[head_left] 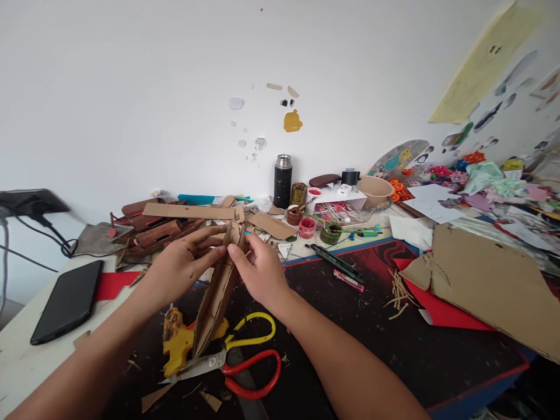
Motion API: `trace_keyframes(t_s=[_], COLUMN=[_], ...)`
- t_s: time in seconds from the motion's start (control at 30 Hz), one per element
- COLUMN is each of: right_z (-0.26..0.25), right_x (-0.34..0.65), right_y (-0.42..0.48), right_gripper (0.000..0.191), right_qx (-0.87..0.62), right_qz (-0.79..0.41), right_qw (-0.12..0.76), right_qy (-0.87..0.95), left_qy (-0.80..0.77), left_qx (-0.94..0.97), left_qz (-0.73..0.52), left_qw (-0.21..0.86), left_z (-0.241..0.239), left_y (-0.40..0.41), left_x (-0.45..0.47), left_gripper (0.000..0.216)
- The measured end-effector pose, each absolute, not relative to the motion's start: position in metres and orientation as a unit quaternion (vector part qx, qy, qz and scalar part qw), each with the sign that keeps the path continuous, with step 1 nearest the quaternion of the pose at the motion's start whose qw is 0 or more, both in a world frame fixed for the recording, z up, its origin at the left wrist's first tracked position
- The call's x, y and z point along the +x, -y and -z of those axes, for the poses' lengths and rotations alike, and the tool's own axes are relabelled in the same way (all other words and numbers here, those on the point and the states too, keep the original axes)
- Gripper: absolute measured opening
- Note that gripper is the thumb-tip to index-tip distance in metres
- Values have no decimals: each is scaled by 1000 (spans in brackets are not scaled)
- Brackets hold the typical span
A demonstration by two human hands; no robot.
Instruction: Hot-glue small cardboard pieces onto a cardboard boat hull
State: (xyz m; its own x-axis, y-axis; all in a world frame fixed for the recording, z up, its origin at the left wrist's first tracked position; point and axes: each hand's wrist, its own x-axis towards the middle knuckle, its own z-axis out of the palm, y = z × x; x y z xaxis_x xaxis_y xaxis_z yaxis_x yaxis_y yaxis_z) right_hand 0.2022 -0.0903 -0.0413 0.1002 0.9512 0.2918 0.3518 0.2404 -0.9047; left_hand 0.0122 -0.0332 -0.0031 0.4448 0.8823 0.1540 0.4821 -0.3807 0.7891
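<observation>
"What are you holding?"

"My left hand [190, 261] and right hand [263, 273] hold the far end of a corrugated-cardboard channel [219, 293], thumbs and fingers clamped on its walls, above the bench [26, 361]; its near end slopes down over the scissors [217, 360]."

"And handling it well?"

"I'd judge an even, light grip best, keeping both walls straight and the edges uncrushed."
</observation>
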Motion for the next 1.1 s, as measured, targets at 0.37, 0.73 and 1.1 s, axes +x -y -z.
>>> trace_keyframes(t_s=[0.37,0.73,1.1], right_z=[40,38,47], right_x=[201,200,199], right_y=[92,91,89], right_gripper=[35,34,34], right_qx=[-561,-569,-527], right_qz=[-265,-255,-328], right_qw=[502,497,535], right_qy=[603,603,574], left_qy=[-468,-497,-483], left_qx=[808,773,762], left_qz=[-288,-322,-351], left_qw=[213,228,252], left_z=[-2,-1,-3], left_y=[50,50,52], left_x=[29,28,31], left_gripper=[54,55,56])
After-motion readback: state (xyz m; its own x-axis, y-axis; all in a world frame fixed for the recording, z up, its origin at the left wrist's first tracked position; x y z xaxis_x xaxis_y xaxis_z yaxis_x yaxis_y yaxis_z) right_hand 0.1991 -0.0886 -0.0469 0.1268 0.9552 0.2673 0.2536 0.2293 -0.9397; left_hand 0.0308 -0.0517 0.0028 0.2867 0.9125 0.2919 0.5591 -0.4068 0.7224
